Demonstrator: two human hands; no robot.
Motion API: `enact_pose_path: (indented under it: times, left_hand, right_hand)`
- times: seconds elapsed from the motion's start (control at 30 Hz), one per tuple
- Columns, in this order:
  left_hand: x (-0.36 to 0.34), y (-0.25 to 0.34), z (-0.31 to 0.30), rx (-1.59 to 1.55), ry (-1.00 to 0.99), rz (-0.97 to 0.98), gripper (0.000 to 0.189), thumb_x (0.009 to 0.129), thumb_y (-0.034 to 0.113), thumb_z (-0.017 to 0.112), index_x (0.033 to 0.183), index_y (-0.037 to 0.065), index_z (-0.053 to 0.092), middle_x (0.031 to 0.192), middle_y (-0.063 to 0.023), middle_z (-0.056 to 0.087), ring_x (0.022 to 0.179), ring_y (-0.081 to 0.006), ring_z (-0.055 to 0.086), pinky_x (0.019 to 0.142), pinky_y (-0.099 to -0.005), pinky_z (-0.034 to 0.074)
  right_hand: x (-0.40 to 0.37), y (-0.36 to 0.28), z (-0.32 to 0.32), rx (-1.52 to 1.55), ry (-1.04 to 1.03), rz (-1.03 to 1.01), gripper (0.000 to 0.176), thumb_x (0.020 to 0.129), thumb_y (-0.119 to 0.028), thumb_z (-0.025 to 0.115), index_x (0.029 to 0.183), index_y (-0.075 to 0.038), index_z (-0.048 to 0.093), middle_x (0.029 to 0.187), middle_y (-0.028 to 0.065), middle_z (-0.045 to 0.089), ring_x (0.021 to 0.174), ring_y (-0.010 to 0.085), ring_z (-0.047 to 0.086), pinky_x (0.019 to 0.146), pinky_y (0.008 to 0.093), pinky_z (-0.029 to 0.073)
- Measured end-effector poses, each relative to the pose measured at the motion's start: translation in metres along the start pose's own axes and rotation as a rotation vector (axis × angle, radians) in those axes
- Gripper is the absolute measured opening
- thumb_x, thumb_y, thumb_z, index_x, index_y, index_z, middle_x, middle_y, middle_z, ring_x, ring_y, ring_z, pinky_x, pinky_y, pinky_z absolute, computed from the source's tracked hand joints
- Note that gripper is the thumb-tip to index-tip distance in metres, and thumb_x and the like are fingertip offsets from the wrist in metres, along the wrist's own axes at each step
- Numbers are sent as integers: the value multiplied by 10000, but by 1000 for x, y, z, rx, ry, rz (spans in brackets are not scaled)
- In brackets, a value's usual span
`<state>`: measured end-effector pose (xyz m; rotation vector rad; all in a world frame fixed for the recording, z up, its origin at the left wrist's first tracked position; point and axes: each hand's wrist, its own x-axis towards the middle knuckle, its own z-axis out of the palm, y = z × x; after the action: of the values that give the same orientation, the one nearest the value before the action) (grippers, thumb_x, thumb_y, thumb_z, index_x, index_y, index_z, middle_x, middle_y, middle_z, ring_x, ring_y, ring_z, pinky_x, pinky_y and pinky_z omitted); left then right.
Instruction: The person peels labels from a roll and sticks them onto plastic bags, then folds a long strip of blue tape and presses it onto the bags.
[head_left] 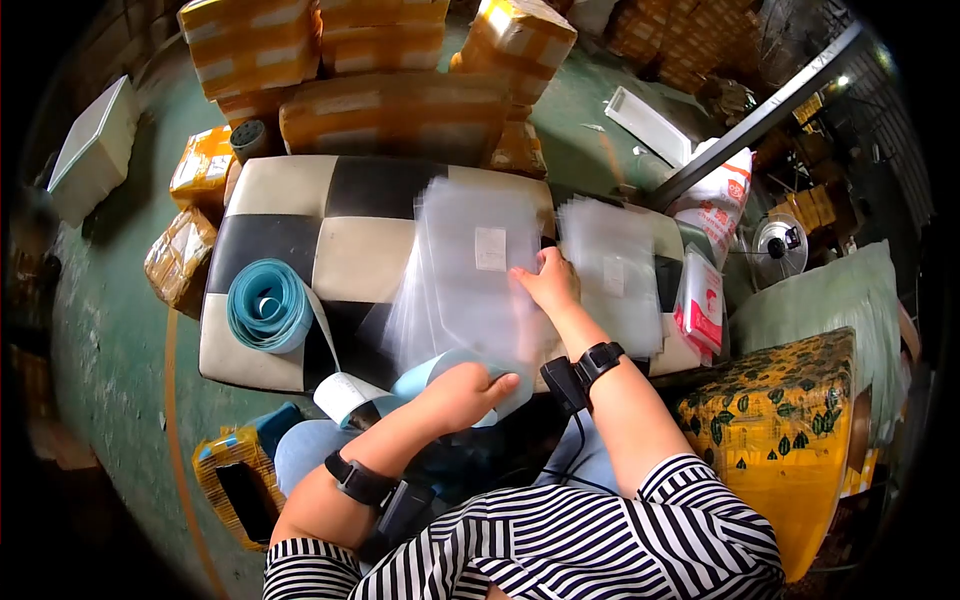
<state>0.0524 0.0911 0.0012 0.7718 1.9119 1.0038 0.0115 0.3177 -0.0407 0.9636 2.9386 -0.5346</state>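
My left hand [468, 396] is closed on a light blue strip [425, 374] near the front edge of the checkered padded bench [365, 255]. The strip's white side shows beside my wrist. My right hand [548, 282] touches the right edge of a fanned stack of clear plastic bags [455, 290], which bears a small white label [490, 249]. Whether its fingers pinch a bag is unclear. A second stack of clear bags [608, 265] lies to the right. The coiled blue roll [268, 306] rests at the bench's left.
Taped boxes [395, 115] stand behind the bench. A red and white packet [699, 305] lies at its right end, near a yellow taped bundle [780, 420]. A metal pole [760, 118] slants at the right. A white bin [95, 150] stands at the far left.
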Motion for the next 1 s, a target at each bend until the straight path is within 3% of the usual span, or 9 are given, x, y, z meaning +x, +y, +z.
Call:
enact_pose_path:
  times: [0.03, 0.27, 0.37, 0.47, 0.6, 0.7, 0.8, 0.87, 1.0]
  left_hand:
    - [0, 0, 0, 31, -3, -12, 610, 842, 504, 432, 620, -54, 535, 516, -173, 480, 482, -272, 476, 526, -364, 402]
    - [-2, -1, -4, -67, 64, -29, 621, 849, 483, 417, 612, -83, 510, 543, -236, 460, 529, -374, 458, 551, -408, 393]
    - [0, -3, -4, -84, 73, -48, 625, 847, 492, 418, 612, -78, 521, 548, -225, 477, 529, -357, 468, 555, -402, 397]
    - [1, -2, -4, -103, 73, -62, 629, 842, 503, 422, 618, -74, 536, 557, -212, 499, 538, -341, 488, 566, -391, 406]
    - [3, -1, -3, -112, 74, -57, 630, 839, 509, 426, 639, -71, 566, 576, -197, 536, 570, -324, 529, 590, -368, 426]
    - [8, -7, -1, -141, 95, -70, 623, 841, 505, 425, 650, -66, 587, 587, -184, 562, 593, -296, 561, 609, -353, 437]
    - [8, -3, -5, -189, 104, -85, 589, 854, 472, 428, 695, -70, 596, 608, -157, 585, 600, -254, 578, 619, -336, 441]
    - [11, -6, -7, -360, 121, -60, 555, 866, 437, 430, 753, -82, 591, 643, -140, 594, 601, -230, 583, 620, -319, 443]
    - [16, -9, -9, -1059, 201, 0, 468, 891, 343, 422, 984, -111, 494, 824, -170, 564, 602, -221, 574, 582, -320, 471]
  right_hand:
    - [-1, 5, 2, 69, 85, -4, 392, 673, -346, 667, 925, -70, 549, 889, 110, 616, 838, 286, 577, 733, 362, 451]
    - [4, 32, -12, 297, 410, -258, 144, 788, -229, 554, 835, -114, 626, 764, 97, 622, 735, 284, 593, 637, 362, 461]
    - [26, 69, -47, 688, 383, -96, 163, 815, -204, 559, 821, -48, 608, 592, 30, 571, 532, 97, 517, 501, 253, 405]
    - [37, 124, -83, 796, 359, 37, 153, 790, -160, 593, 800, -8, 601, 570, 4, 531, 520, 81, 470, 493, 229, 375]
    - [48, 218, -66, 403, 437, 117, 133, 767, -187, 600, 777, -55, 618, 534, 32, 538, 490, 122, 510, 488, 271, 398]
    - [35, 225, -70, 276, 319, 288, 164, 749, -193, 608, 878, -92, 608, 712, 77, 604, 649, 202, 584, 591, 311, 445]
    - [30, 215, -60, -118, 687, 46, 292, 732, -177, 613, 1012, -112, 559, 960, 110, 585, 859, 280, 563, 725, 347, 446]
    - [30, 187, -61, 92, 652, -209, 361, 713, -109, 615, 1060, -82, 521, 1039, 134, 550, 936, 311, 527, 800, 371, 425]
    - [-56, 57, -48, 893, -316, -446, 240, 875, -152, 481, 1068, -14, 519, 1000, 45, 576, 901, 113, 516, 840, 265, 391]
